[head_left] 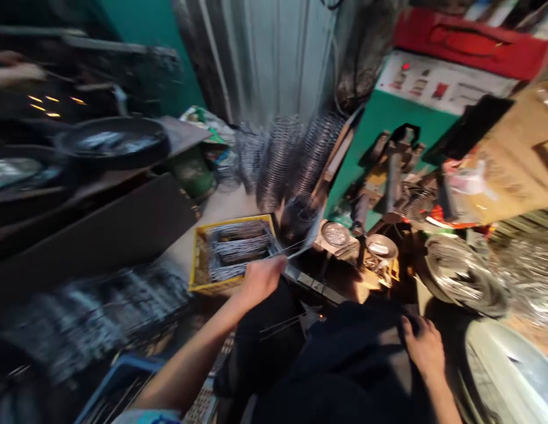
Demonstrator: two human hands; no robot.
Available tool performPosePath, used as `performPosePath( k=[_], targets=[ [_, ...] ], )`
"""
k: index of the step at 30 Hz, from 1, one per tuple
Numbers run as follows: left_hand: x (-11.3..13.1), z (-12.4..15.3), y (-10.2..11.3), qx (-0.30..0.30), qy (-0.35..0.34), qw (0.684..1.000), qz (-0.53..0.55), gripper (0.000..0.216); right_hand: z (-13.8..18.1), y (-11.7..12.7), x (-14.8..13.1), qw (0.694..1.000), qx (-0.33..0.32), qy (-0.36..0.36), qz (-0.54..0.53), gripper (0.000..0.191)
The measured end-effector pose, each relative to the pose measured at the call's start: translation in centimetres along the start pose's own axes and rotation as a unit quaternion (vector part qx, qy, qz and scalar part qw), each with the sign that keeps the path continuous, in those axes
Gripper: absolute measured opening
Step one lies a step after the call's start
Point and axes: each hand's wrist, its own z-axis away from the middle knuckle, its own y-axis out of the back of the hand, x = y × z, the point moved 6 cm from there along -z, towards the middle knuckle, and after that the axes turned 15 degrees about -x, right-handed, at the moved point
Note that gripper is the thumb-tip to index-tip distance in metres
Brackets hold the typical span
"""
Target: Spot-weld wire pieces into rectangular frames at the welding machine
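Observation:
My left hand [265,278] is closed around the ends of a few thin metal wires [300,250], which stick out to the right towards the machine. Just left of that hand stands a yellow crate [216,287], holding bundles of straight metal wires [241,248]. My right hand [426,348] lies on the dark clothing [357,359] over my lap, its fingers loosely apart and nothing visible in it. Two small round dishes, a nearer-left dish [335,234] and a dish beside it [382,247], sit between the hands, beyond my lap.
A green machine [351,176] with a white control panel [445,82] stands ahead right. Wire coils [280,165] lean at the back. Coiled wire [463,274] and a pale basin [512,365] are at right. Another person's hand [17,69] shows far left, near dark round trays [115,141].

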Motion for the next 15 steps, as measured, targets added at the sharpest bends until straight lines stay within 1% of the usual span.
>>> performPosePath(
  k=[1,2,3,4,5,6,7,8,10,12,14,15],
  targets=[
    [-2.1,1.2,2.0,0.055,0.055,0.996,0.034,0.025,-0.3,-0.1,0.3,1.0,-0.003,-0.003,0.006,0.064],
    [-4.6,2.6,4.0,0.13,0.117,0.98,0.093,0.022,-0.6,-0.2,0.5,1.0,-0.008,-0.005,0.01,0.064],
    [-7.4,4.1,5.7,0.215,0.177,0.946,0.167,0.02,-0.9,-0.3,0.6,1.0,-0.012,-0.006,0.011,0.063],
    [-10.2,5.7,6.8,0.298,0.23,0.894,0.243,0.019,-1.1,-0.4,0.7,1.0,-0.015,-0.006,0.011,0.061],
    [-12.9,7.2,7.3,0.368,0.27,0.829,0.323,0.019,-1.2,-0.5,0.7,1.0,-0.018,-0.006,0.012,0.061],
    [-15.2,8.1,7.5,0.409,0.292,0.784,0.364,0.022,-1.3,-0.7,0.7,1.0,-0.021,-0.006,0.013,0.06],
    [-17.1,8.7,7.5,0.431,0.307,0.752,0.392,0.023,-1.4,-0.8,0.6,1.0,-0.024,-0.006,0.016,0.059],
    [-18.7,9.1,7.2,0.442,0.318,0.733,0.408,0.025,-1.5,-0.9,0.6,0.999,-0.025,-0.009,0.02,0.059],
    [-21.2,9.3,6.1,0.44,0.338,0.715,0.426,0.028,-1.7,-1.1,0.7,0.999,-0.03,-0.019,0.027,0.06],
    [-22.7,9.2,4.4,0.424,0.361,0.701,0.444,0.031,-1.8,-1.2,0.7,0.998,-0.036,-0.03,0.032,0.062],
    [-23.4,8.9,2.7,0.395,0.379,0.701,0.457,0.029,-1.8,-1.0,0.6,0.998,-0.039,-0.033,0.033,0.061],
    [-23.6,8.7,2.0,0.378,0.383,0.706,0.461,0.028,-1.7,-0.9,0.4,0.998,-0.042,-0.029,0.033,0.06]
  ],
)
